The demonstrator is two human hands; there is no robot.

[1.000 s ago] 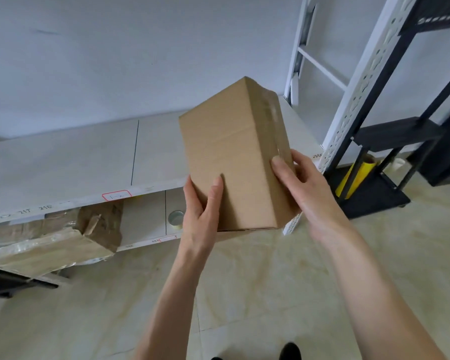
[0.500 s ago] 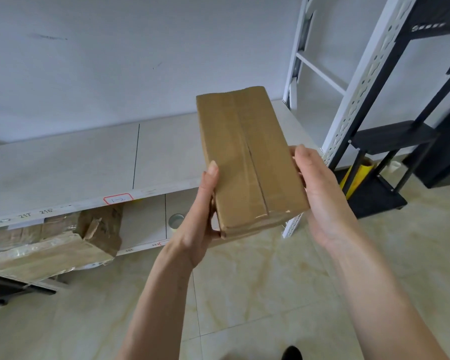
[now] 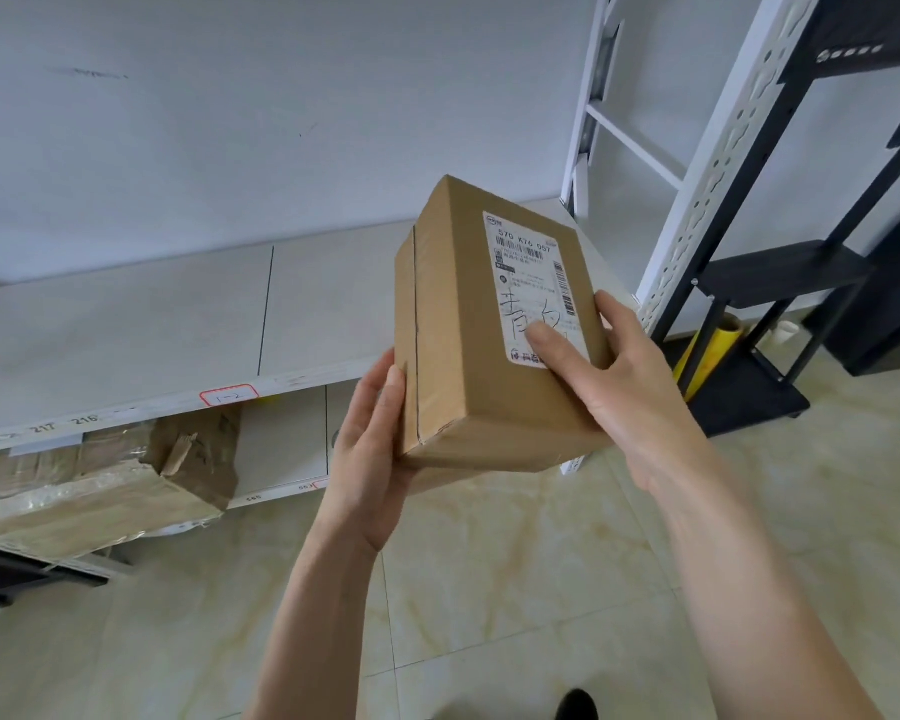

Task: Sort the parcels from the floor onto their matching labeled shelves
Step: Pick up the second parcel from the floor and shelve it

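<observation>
I hold a small brown cardboard parcel (image 3: pixel 463 324) in mid-air in front of a low white shelf (image 3: pixel 178 324). Its white shipping label (image 3: pixel 533 275), with a barcode, printed numbers and handwritten characters, faces me. My left hand (image 3: pixel 372 449) cups the parcel's lower left edge from below. My right hand (image 3: pixel 614 376) grips its right side, the thumb lying across the bottom of the label. The shelf's front lip carries a red-framed tag (image 3: pixel 228 394) and small numbers to its left.
A large tape-wrapped, torn cardboard parcel (image 3: pixel 100 485) sits on the lower shelf level at the left. A white perforated upright (image 3: pixel 707 163) stands on the right, beside a black stand (image 3: pixel 765 324) with a yellow roll (image 3: pixel 710 350). Below is a beige tiled floor (image 3: pixel 489 589).
I have turned the parcel in my hands: first a plain side faced me, then the taped seam, now the labelled face. My right thumb has moved onto the label.
</observation>
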